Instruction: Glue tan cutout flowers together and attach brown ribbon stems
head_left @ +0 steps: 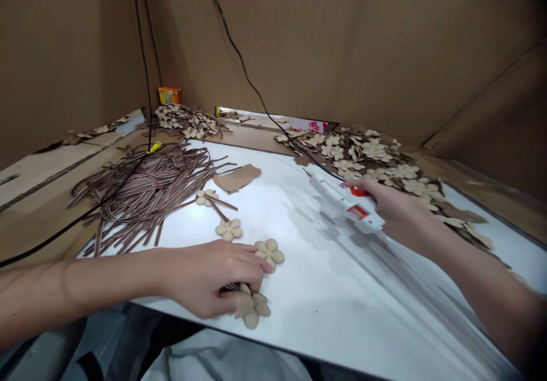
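Head view: L hand [205,278] sits low on the white board [307,295], fingers [256,258] curled & pressed together, seemingly pinching dark strip ends [231,287] at a pale five-petal wood flower [252,310]. Exact grip partly hidden by the hand. That flower lies flat near the board's near edge, partly under the hand. 2nd flower [269,254] just beside L fingertips; 3rd flower [228,229] further out; 4th flower [206,197] touches a thin brown strip [222,210].

R hand [401,204] grips a white glue gun [337,199] w/ red parts, fingers wrapped round it, one finger [356,186] stretched along the top, gun held over board.

Behind: tangled brown striped strips [145,190] on the left, cardboard scrap [237,177], big flower heaps [363,153] & [183,122], cardboard walls [384,45].
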A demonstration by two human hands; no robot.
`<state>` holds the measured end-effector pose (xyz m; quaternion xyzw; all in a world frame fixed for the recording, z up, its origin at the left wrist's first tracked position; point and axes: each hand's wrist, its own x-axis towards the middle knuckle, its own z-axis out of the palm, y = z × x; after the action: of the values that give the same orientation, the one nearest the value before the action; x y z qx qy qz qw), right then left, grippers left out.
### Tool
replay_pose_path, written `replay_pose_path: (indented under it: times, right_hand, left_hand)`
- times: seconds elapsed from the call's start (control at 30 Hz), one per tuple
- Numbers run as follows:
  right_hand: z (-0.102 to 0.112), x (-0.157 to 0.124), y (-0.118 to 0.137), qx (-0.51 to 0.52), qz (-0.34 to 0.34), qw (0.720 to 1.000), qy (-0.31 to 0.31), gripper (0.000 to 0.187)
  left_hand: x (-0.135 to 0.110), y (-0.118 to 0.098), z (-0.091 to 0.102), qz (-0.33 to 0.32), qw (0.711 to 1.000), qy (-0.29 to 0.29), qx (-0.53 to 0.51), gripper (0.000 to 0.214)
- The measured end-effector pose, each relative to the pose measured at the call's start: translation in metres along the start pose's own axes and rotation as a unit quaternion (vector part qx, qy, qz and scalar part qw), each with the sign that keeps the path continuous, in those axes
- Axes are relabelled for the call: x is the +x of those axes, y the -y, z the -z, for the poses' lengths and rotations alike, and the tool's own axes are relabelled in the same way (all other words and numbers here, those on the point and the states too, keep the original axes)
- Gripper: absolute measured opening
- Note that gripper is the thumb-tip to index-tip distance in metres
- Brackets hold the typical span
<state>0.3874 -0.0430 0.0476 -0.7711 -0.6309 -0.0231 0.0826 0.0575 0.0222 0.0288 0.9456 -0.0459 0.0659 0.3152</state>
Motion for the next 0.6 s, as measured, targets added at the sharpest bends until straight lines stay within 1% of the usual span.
replay_pose_path:
  times: [0.1, 0.17, 0.23, 0.3, 0.43, 0.6]
  right_hand:
    - [-0.01, 0.006, -0.002, 0.054, 0.022, 0.997, 0.053, 0.043]
    - [-0.014, 0.008, 0.0, 0.089, 0.044, 0.993, 0.061, 0.04]
    - [-0.018, 0.009, 0.001, 0.102, 0.035, 0.992, 0.071, 0.041]
    - [-0.023, 0.01, 0.0, 0.098, 0.007, 0.993, 0.065, 0.04]
    - [-0.033, 0.014, -0.005, 0.066, -0.052, 0.996, 0.027, 0.04]
    - [-0.04, 0.019, -0.008, 0.036, -0.063, 0.997, 0.018, 0.054]
  left_hand:
    - [-0.001, 0.001, -0.001, -0.004, 1.0, -0.007, 0.002, 0.013]
    - [-0.003, 0.002, -0.003, -0.003, 1.0, -0.008, 0.001, 0.012]
    - [-0.004, 0.002, -0.004, 0.001, 1.0, -0.009, -0.001, 0.011]
    - [-0.005, 0.002, -0.005, 0.0, 1.0, -0.015, -0.003, 0.01]
    - [-0.003, 0.002, -0.006, -0.014, 0.999, -0.041, -0.016, 0.01]
    - [-0.002, 0.004, -0.004, -0.033, 0.993, -0.092, -0.07, 0.013]
